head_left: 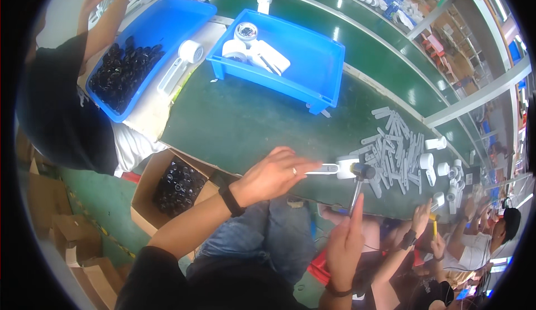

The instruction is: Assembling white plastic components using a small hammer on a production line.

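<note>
My left hand [272, 176], with a ring and a dark wristband, is closed on the handle of a white round-headed housing [345, 168] shaped like a small handheld fan. The housing lies sideways at the table's near edge, its round head to the right. My right hand [345, 248] grips a hammer [355, 194], thumb along the handle. The hammer's dark head is at the right side of the housing's round head; whether they touch I cannot tell. Just right of them is a pile of flat grey strips [393, 151].
A blue bin [312, 78] holding several white housings stands ahead. At left, a blue tray [187, 17] holds black round parts, beside a co-worker's arm [106, 31]. A cardboard box [146, 198] of black parts sits below. Co-workers' hands [421, 219] work at right.
</note>
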The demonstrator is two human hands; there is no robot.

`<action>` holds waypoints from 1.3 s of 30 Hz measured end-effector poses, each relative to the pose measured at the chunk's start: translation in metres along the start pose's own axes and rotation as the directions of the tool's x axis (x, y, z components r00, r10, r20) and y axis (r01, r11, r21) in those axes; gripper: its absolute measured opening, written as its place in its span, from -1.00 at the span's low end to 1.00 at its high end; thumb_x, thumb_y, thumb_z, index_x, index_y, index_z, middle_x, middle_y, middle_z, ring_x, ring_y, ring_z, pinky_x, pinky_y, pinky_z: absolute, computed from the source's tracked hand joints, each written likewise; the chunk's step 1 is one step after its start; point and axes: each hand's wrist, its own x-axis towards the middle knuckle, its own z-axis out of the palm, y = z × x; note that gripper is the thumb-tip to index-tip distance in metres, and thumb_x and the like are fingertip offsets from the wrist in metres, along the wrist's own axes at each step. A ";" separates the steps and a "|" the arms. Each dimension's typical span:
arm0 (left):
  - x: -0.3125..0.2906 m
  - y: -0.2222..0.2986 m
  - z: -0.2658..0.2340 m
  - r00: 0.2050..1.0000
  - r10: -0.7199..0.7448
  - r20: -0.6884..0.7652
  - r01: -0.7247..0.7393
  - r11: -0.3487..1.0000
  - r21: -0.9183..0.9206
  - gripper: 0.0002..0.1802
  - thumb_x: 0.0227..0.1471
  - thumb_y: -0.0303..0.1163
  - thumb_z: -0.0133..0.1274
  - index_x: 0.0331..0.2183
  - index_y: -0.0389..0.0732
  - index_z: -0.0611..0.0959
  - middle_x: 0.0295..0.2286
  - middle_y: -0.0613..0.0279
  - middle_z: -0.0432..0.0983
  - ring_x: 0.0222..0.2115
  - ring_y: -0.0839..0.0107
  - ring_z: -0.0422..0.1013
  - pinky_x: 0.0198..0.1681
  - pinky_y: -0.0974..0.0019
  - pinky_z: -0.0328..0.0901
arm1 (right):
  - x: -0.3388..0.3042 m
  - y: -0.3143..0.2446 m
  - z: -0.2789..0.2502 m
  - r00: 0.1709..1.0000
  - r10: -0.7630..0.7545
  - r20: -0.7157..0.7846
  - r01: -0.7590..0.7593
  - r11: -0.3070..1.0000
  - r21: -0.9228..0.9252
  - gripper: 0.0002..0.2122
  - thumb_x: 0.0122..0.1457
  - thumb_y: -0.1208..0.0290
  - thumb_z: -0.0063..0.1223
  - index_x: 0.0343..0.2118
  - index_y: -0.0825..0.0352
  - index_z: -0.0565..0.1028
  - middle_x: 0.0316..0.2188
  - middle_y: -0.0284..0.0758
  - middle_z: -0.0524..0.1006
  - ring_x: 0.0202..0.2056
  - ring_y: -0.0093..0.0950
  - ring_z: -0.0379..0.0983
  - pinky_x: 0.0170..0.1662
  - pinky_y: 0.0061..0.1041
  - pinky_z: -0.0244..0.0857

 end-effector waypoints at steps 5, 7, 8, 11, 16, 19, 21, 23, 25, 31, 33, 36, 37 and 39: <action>0.002 0.006 -0.003 0.999 0.048 -0.012 -0.047 0.995 0.089 -0.70 0.17 -0.49 0.24 -0.04 -0.13 0.79 -0.11 0.17 0.66 -0.19 0.14 0.53 0.13 0.10 0.37 | -0.005 -0.001 -0.001 0.998 -0.047 -0.031 0.050 0.994 0.095 -0.43 0.44 0.49 -0.15 0.49 0.36 0.15 -0.63 -0.20 0.47 -0.62 -0.41 0.39 -0.50 -0.37 0.26; 0.003 0.004 -0.003 0.995 0.100 -0.003 -0.099 0.989 0.109 -0.56 0.09 -0.51 0.23 0.05 -0.09 0.72 -0.10 0.17 0.62 -0.17 0.16 0.50 0.20 0.05 0.32 | 0.002 -0.003 0.007 0.987 -0.150 -0.050 0.148 0.988 -0.038 -0.44 0.45 0.48 -0.14 0.49 0.33 0.17 -0.66 -0.20 0.44 -0.64 -0.40 0.37 -0.52 -0.36 0.24; 0.003 0.005 -0.002 0.994 0.105 -0.002 -0.104 0.989 0.108 -0.56 0.09 -0.51 0.23 0.05 -0.09 0.72 -0.10 0.17 0.62 -0.17 0.16 0.50 0.20 0.05 0.32 | 0.014 0.014 0.013 0.989 -0.132 0.060 0.140 0.979 -0.152 -0.44 0.46 0.49 -0.13 0.50 0.30 0.16 -0.68 -0.20 0.41 -0.67 -0.40 0.35 -0.55 -0.37 0.22; -0.002 0.000 0.000 0.994 0.101 -0.033 -0.097 0.990 0.106 -0.54 0.08 -0.51 0.23 0.06 -0.04 0.72 -0.11 0.17 0.62 -0.16 0.15 0.50 0.23 0.02 0.29 | 0.016 0.002 -0.007 0.991 -0.025 0.128 0.031 0.998 -0.048 -0.43 0.47 0.50 -0.13 0.51 0.30 0.13 -0.71 -0.23 0.34 -0.68 -0.45 0.30 -0.56 -0.40 0.19; 0.001 0.004 -0.002 0.996 0.085 0.012 -0.086 0.988 0.129 -0.53 0.08 -0.51 0.22 0.06 -0.03 0.72 -0.10 0.17 0.63 -0.16 0.15 0.51 0.26 0.01 0.27 | 0.003 0.003 -0.003 0.975 -0.217 -0.055 0.220 0.973 0.066 -0.43 0.46 0.50 -0.17 0.51 0.35 0.11 -0.65 -0.25 0.34 -0.64 -0.50 0.28 -0.52 -0.41 0.23; 0.000 -0.001 0.002 0.997 0.082 0.016 -0.083 0.987 0.137 -0.57 0.13 -0.49 0.22 0.06 -0.04 0.73 -0.11 0.18 0.63 -0.18 0.16 0.51 0.27 0.01 0.27 | 0.020 0.002 0.011 0.977 -0.167 0.133 0.192 0.959 -0.209 -0.43 0.47 0.49 -0.20 0.51 0.37 0.11 -0.64 -0.26 0.34 -0.62 -0.52 0.28 -0.51 -0.42 0.25; 0.001 0.000 0.001 0.997 0.081 0.002 -0.081 0.989 0.126 -0.60 0.17 -0.47 0.21 0.06 -0.04 0.73 -0.12 0.18 0.63 -0.18 0.16 0.51 0.27 0.01 0.27 | 0.011 -0.009 -0.007 0.979 -0.095 0.179 0.125 0.978 -0.167 -0.43 0.47 0.48 -0.21 0.51 0.36 0.09 -0.64 -0.24 0.42 -0.63 -0.45 0.36 -0.51 -0.40 0.27; 0.000 0.001 0.000 0.997 0.077 -0.013 -0.075 0.991 0.114 -0.63 0.20 -0.45 0.20 0.05 -0.04 0.73 -0.12 0.18 0.63 -0.18 0.17 0.51 0.27 0.01 0.28 | 0.000 -0.010 -0.009 0.994 -0.108 -0.035 0.110 0.991 0.076 -0.43 0.48 0.47 -0.20 0.52 0.33 0.09 -0.63 -0.20 0.51 -0.63 -0.25 0.46 -0.50 -0.32 0.31; 0.003 0.004 0.001 0.997 0.073 0.002 -0.073 0.992 0.100 -0.66 0.24 -0.42 0.19 0.05 -0.05 0.74 -0.12 0.19 0.63 -0.18 0.17 0.51 0.27 0.00 0.27 | -0.001 0.003 -0.008 0.995 -0.072 -0.073 0.081 0.989 0.123 -0.44 0.48 0.46 -0.20 0.52 0.33 0.09 -0.59 -0.18 0.59 -0.61 -0.12 0.49 -0.49 -0.28 0.34; 0.002 0.003 -0.003 0.999 0.043 0.006 -0.043 0.994 0.104 -0.66 0.24 -0.40 0.19 0.05 -0.04 0.75 -0.13 0.19 0.65 -0.17 0.15 0.52 0.29 0.00 0.27 | 0.013 -0.008 -0.003 0.997 -0.011 0.078 0.024 0.986 -0.164 -0.43 0.48 0.46 -0.15 0.52 0.28 0.09 -0.62 -0.03 0.49 -0.64 -0.11 0.44 -0.53 -0.17 0.27; 0.002 0.004 -0.002 0.999 0.044 0.010 -0.045 0.993 0.112 -0.66 0.25 -0.40 0.19 0.06 -0.03 0.75 -0.13 0.19 0.65 -0.17 0.15 0.53 0.30 0.00 0.27 | 0.005 0.001 0.001 0.999 -0.051 -0.009 0.050 0.998 -0.029 -0.42 0.47 0.46 -0.14 0.52 0.29 0.08 -0.63 -0.02 0.48 -0.65 -0.08 0.43 -0.54 -0.15 0.25; 0.002 0.005 0.002 0.999 0.036 0.022 -0.038 0.993 0.114 -0.66 0.27 -0.39 0.18 0.06 -0.02 0.75 -0.13 0.18 0.66 -0.16 0.15 0.53 0.30 0.00 0.27 | 0.011 0.011 0.021 0.997 -0.060 0.053 0.069 0.978 -0.199 -0.41 0.47 0.47 -0.14 0.52 0.30 0.07 -0.61 -0.02 0.51 -0.62 -0.05 0.46 -0.51 -0.15 0.27; 0.001 0.003 0.001 0.999 0.017 0.029 -0.020 0.993 0.118 -0.67 0.27 -0.39 0.18 0.06 -0.02 0.75 -0.12 0.18 0.66 -0.15 0.15 0.53 0.30 -0.01 0.27 | 0.015 0.007 0.015 0.997 -0.060 0.052 0.070 0.978 -0.196 -0.41 0.47 0.47 -0.14 0.52 0.30 0.07 -0.61 -0.02 0.51 -0.62 -0.05 0.46 -0.51 -0.15 0.27; 0.003 0.003 0.000 0.999 0.035 0.012 -0.036 0.991 0.125 -0.68 0.25 -0.38 0.21 0.04 -0.04 0.77 -0.13 0.19 0.67 -0.17 0.18 0.54 0.28 -0.02 0.29 | 0.014 -0.009 -0.009 0.994 -0.065 0.084 0.084 0.969 -0.234 -0.42 0.47 0.47 -0.14 0.52 0.30 0.08 -0.58 0.01 0.54 -0.60 0.01 0.48 -0.51 -0.12 0.29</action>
